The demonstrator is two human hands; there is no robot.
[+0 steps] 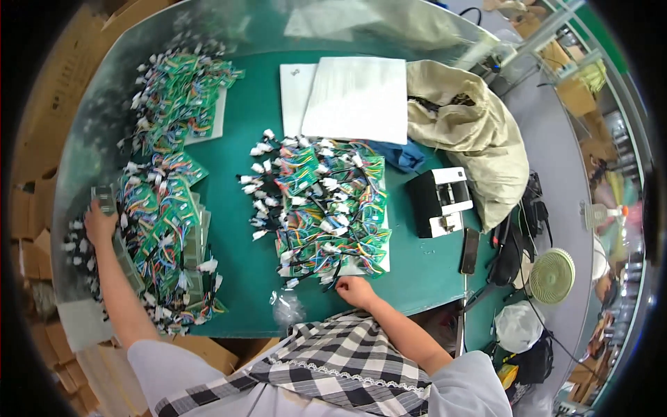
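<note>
At the far left, my left hand (pixel 101 224) grips a small see-through rectangular plastic piece (pixel 103 199), beside a heap of green circuit boards with coloured wires (pixel 163 208). Similar clear plastic pieces (pixel 203 229) show under and beside that heap. My right hand (pixel 357 292) rests closed at the near edge of a second pile of wired circuit boards (pixel 333 208) in the middle. Its fingers are curled next to a black lead with a connector (pixel 330 281); whether they hold it is hidden.
Further back left lies another board heap (pixel 177 97). White foam sheets (pixel 358 97) and a cloth sack (pixel 479 132) are at the back. To the right stand a black-and-white device (pixel 441 201), a phone (pixel 470 250) and a green fan (pixel 552 276). A clear bag (pixel 287 308) lies near me.
</note>
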